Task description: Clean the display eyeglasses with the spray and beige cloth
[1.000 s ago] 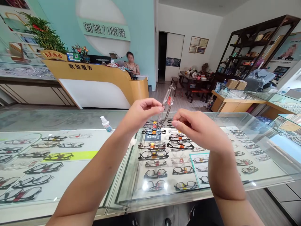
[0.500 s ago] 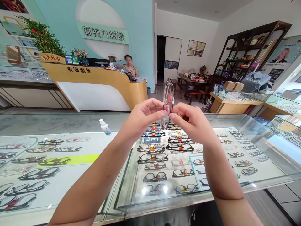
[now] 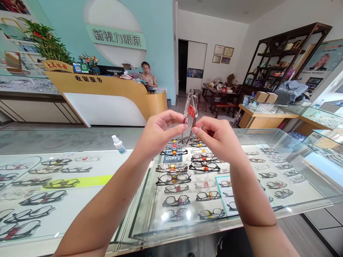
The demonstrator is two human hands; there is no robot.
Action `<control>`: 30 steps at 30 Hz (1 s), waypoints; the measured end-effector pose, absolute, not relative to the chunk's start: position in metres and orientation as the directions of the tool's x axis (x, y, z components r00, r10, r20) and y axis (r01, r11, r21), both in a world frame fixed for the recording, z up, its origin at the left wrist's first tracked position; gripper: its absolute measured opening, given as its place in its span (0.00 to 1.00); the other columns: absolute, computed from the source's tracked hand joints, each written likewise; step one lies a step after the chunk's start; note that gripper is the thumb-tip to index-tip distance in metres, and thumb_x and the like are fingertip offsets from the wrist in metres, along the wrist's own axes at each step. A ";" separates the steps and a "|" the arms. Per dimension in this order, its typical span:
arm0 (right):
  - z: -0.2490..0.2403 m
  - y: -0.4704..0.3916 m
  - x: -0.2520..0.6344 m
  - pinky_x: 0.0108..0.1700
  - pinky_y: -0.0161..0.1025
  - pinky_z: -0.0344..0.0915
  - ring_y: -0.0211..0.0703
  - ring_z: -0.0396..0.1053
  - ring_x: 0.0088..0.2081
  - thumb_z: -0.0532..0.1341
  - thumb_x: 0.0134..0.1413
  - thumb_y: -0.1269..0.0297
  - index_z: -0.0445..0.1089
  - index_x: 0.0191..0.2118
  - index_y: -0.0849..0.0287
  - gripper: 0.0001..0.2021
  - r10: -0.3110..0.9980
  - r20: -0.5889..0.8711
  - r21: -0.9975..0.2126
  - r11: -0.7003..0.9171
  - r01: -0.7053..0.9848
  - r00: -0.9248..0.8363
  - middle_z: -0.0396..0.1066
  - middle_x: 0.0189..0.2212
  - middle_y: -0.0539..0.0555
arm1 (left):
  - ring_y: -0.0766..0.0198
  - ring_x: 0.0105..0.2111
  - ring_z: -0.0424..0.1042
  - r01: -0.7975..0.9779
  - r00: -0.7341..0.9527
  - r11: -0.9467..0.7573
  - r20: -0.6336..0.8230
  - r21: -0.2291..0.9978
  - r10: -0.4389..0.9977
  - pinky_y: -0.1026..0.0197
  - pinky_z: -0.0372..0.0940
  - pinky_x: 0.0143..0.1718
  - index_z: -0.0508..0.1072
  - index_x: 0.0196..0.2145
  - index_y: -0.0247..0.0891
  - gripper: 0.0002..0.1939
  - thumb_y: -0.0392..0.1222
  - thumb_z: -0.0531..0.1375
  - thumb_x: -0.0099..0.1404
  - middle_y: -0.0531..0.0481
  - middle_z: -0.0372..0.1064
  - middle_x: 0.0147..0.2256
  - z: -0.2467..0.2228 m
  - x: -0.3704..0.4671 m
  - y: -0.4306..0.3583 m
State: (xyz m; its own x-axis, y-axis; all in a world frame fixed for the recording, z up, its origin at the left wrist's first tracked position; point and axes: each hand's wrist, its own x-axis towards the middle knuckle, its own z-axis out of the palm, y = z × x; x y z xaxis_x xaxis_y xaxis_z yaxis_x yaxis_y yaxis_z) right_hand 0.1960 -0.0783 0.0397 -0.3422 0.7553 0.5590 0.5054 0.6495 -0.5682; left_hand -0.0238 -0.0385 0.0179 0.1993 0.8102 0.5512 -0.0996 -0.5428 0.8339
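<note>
A pair of eyeglasses (image 3: 188, 101) with thin, pale frames is held up above the glass display case (image 3: 139, 228), turned on edge. A red label shows on one lens. My left hand (image 3: 163, 132) pinches the near side between thumb and fingers. My right hand (image 3: 217, 135) grips the other side the same way, with its lower fingers curled in. Which exact parts of the frame the fingertips cover, I cannot tell. Beneath my hands, several rows of eyeglasses (image 3: 175, 178) lie inside the case, many with coloured labels.
A small white spray bottle (image 3: 118, 144) stands on the glass to the left. Beyond the case is a wood-trimmed counter (image 3: 112, 80) with a seated person (image 3: 147, 76) behind it. Further cases (image 3: 265, 114) and a dark shelf (image 3: 278, 53) stand at the right.
The eyeglasses have turned slightly, so the red label shows more fully. My hands have shifted a little left and slightly farther apart, still holding them.
</note>
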 end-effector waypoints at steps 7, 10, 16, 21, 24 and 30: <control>0.040 -0.076 0.200 0.31 0.39 0.50 0.35 0.56 0.25 0.63 0.74 0.56 0.73 0.38 0.55 0.11 0.758 0.577 -0.556 0.637 0.534 -0.303 0.64 0.23 0.44 | 0.61 0.39 0.78 -0.064 0.168 -0.524 0.527 0.849 0.833 0.56 0.76 0.44 0.83 0.38 0.40 0.14 0.47 0.78 0.58 0.47 0.81 0.41 0.024 -0.029 -0.038; 0.040 -0.075 0.201 0.31 0.39 0.51 0.35 0.56 0.23 0.61 0.75 0.55 0.71 0.40 0.54 0.11 0.769 0.576 -0.570 0.622 0.538 -0.278 0.66 0.21 0.43 | 0.60 0.39 0.78 -0.027 0.153 -0.539 0.536 0.842 0.830 0.56 0.77 0.44 0.84 0.38 0.41 0.14 0.47 0.78 0.58 0.47 0.82 0.40 0.025 -0.032 -0.037; 0.040 -0.073 0.203 0.34 0.40 0.54 0.37 0.62 0.21 0.58 0.78 0.55 0.69 0.43 0.53 0.10 0.787 0.589 -0.542 0.554 0.632 -0.185 0.75 0.21 0.45 | 0.60 0.38 0.78 0.055 0.100 -0.579 0.572 0.814 0.814 0.56 0.76 0.42 0.84 0.39 0.42 0.12 0.48 0.76 0.60 0.47 0.81 0.39 0.023 -0.037 -0.032; 0.044 -0.070 0.218 0.35 0.41 0.52 0.39 0.62 0.24 0.57 0.78 0.54 0.70 0.44 0.53 0.11 0.733 0.665 -0.393 0.507 0.767 -0.145 0.74 0.23 0.46 | 0.61 0.36 0.77 0.159 0.066 -0.594 0.592 0.788 0.803 0.57 0.75 0.41 0.83 0.37 0.41 0.10 0.47 0.74 0.61 0.47 0.82 0.39 0.028 -0.048 -0.028; 0.047 -0.070 0.230 0.34 0.41 0.50 0.39 0.59 0.24 0.57 0.78 0.55 0.71 0.44 0.53 0.11 0.707 0.688 -0.289 0.474 0.832 -0.164 0.70 0.23 0.47 | 0.62 0.34 0.76 0.262 0.092 -0.571 0.569 0.778 0.817 0.60 0.72 0.37 0.83 0.35 0.41 0.09 0.46 0.73 0.60 0.49 0.80 0.36 0.034 -0.064 -0.027; 0.050 -0.071 0.236 0.34 0.40 0.50 0.40 0.58 0.25 0.58 0.76 0.57 0.73 0.44 0.54 0.10 0.693 0.694 -0.213 0.456 0.864 -0.195 0.68 0.22 0.47 | 0.59 0.36 0.78 0.270 0.215 -0.565 0.523 0.780 0.825 0.59 0.75 0.37 0.86 0.36 0.43 0.10 0.50 0.75 0.60 0.46 0.81 0.36 0.037 -0.088 -0.022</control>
State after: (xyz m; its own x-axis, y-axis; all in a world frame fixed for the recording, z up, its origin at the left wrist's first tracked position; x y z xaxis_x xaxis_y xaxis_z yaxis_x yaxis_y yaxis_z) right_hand 0.2357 -0.0710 0.0497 -0.1947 0.6930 0.6942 0.8643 0.4558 -0.2126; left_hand -0.0878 -0.0221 0.0366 0.2153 0.8246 0.5231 0.2702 -0.5650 0.7796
